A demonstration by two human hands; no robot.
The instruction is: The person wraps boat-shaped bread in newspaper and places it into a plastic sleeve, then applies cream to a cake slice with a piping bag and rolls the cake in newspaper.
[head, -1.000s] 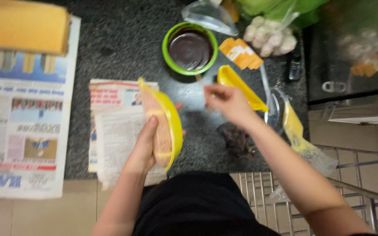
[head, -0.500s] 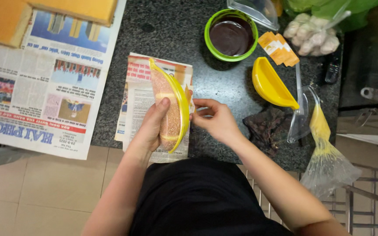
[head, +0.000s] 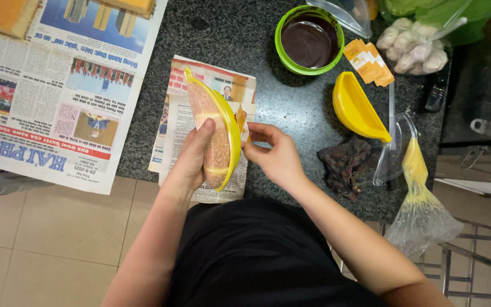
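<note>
Yellow plastic rims the long half-mould (head: 218, 133) that the left hand (head: 193, 156) holds on edge over a small sheet of newspaper (head: 200, 91) on the dark speckled counter (head: 143, 113). The fingers are curled round its back and the thumb lies across the brownish, grainy filling. The right hand (head: 274, 153) is at the mould's near rim, fingers bent and pinched at a small orange scrap there (whether it truly grips it or only touches, I cannot tell). To do this well, I would judge, the left hand should keep the mould steady and tilted over the paper so that any crumbs fall there, while the right works lightly along the rim without pressing the filling out of shape. A second yellow half-mould (head: 357, 109) lies apart to the right, near a green bowl (head: 308, 40) of dark paste and a dark lump (head: 346, 166)
</note>
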